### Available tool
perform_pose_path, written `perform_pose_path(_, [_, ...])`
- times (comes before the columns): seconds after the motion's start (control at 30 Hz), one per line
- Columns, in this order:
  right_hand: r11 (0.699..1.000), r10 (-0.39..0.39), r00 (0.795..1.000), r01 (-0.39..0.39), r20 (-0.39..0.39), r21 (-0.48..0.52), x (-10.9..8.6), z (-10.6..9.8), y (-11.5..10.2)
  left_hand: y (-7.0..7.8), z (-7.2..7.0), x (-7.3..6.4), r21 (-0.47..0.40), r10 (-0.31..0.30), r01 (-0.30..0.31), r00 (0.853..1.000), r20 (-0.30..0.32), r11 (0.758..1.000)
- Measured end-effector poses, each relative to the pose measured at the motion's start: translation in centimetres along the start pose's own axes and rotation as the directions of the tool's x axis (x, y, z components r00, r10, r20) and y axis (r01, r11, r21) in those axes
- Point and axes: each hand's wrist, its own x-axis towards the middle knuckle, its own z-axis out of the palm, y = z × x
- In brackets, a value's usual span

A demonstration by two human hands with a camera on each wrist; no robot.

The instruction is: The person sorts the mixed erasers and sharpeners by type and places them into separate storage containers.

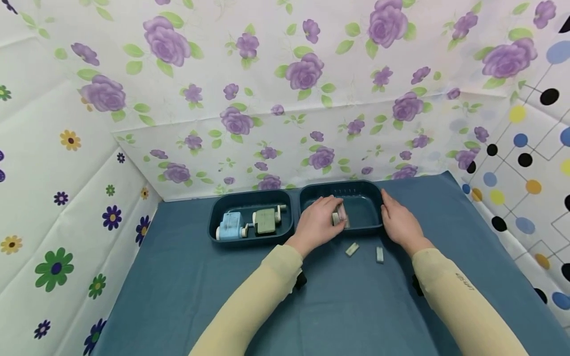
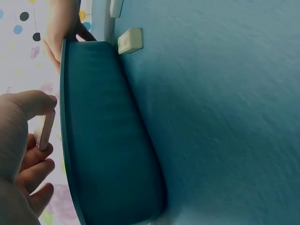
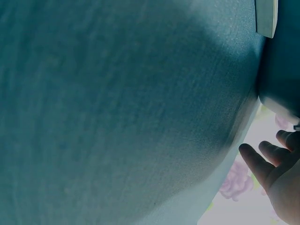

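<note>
My left hand (image 1: 314, 223) is over the left part of the right-hand tray (image 1: 361, 228). Its thumb and fingers pinch a pale pinkish, eraser-like block (image 2: 45, 130), seen from the side in the left wrist view. My right hand (image 1: 399, 220) lies against the right end of that tray, its fingers extended along the outer wall. On the cloth in front of the tray are two small blocks, a pale yellow-green one (image 1: 352, 249) lying at a slant and a whitish one (image 1: 380, 255) to its right.
A second dark teal tray (image 1: 250, 243) stands at the left, beside the first. In it sit a light blue crank sharpener (image 1: 231, 226) and a green crank sharpener (image 1: 265, 220). Floral sheeting (image 1: 276, 148) rises behind the blue cloth-covered table (image 1: 200, 296).
</note>
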Motion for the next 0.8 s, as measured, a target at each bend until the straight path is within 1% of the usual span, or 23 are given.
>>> perform_pose_path(0.13, [1.0,0.003,1.0,-0.003,0.004,-0.001,0.0,0.0,0.0,0.0,0.3,1.1,0.005,-0.074,0.074,0.997,0.004,0.997])
perform_pose_path(0.3, [1.0,0.01,1.0,-0.01,0.001,-0.001,-0.1,0.1,0.1,-0.2,0.7,1.8,0.023,-0.128,0.128,0.992,0.013,0.992])
perform_pose_path(0.47, [1.0,0.018,1.0,-0.018,0.004,0.006,-0.1,0.2,0.1,-0.2,1.2,2.1,0.018,-0.166,0.165,0.986,0.034,0.986])
perform_pose_path(0.63, [1.0,0.021,1.0,-0.021,0.002,0.003,0.0,0.0,0.0,-0.2,1.7,2.5,0.016,-0.19,0.19,0.979,0.077,0.982])
perform_pose_path(0.8, [1.0,0.021,1.0,-0.02,0.005,-0.005,0.0,0.0,0.1,0.3,2.1,2.9,0.003,-0.205,0.206,0.973,0.102,0.979])
